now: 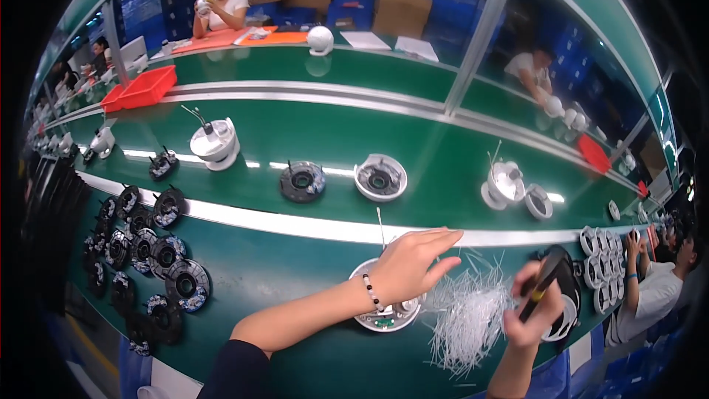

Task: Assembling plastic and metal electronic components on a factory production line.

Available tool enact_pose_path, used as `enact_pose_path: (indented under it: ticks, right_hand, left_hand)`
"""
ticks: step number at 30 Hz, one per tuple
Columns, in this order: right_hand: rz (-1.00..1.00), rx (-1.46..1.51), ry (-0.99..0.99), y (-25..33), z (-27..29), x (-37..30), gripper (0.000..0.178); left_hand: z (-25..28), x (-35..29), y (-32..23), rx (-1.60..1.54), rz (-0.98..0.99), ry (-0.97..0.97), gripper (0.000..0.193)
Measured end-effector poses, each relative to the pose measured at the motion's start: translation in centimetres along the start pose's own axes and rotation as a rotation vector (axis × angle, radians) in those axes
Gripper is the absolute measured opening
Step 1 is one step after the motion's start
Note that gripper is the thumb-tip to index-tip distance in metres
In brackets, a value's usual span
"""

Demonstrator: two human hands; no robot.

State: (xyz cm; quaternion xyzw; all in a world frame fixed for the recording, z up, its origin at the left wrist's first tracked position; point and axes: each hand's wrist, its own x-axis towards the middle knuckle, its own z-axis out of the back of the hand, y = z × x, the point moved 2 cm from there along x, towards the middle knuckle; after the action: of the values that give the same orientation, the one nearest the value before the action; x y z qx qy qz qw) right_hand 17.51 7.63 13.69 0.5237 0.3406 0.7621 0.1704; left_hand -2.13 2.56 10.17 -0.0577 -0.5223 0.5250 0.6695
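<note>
My left hand [417, 262], a beaded bracelet at its wrist, reaches with fingers stretched out over a round white housing [365, 321]. A green circuit board shows at the housing's near side, and a thin white wire or strip rises behind the hand. Whether the palm touches the housing is hidden. My right hand [533, 310] is closed round a black tool with a yellow mark [543, 288]; its kind is not clear. Between the hands lies a heap of thin white plastic strips [473, 318], like cable ties. A white ring-shaped part [567, 319] sits just right of my right hand.
Several black round parts with wiring [166, 255] crowd the bench's left. White rings [602, 266] stand in rows at right. Along the green belt [428, 125] are white housings [216, 146], a black ring [303, 181] and a white bowl-shaped part [380, 177]. Other people work around.
</note>
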Motion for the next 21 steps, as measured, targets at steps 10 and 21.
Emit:
enact_pose_path:
  ticks: [10, 21]
  right_hand:
    - [-0.217, 0.094, 0.521, -1.2, -2.4, -14.7, 0.045]
    - [0.107, -0.259, 0.817, -1.7, -7.8, -14.5, 0.058]
  left_hand:
    - [2.4, -11.8, 7.2, -0.522, 0.952, 0.642, 0.055]
    - [-9.9, 3.0, 13.1, -1.42, 1.098, 0.103, 0.04]
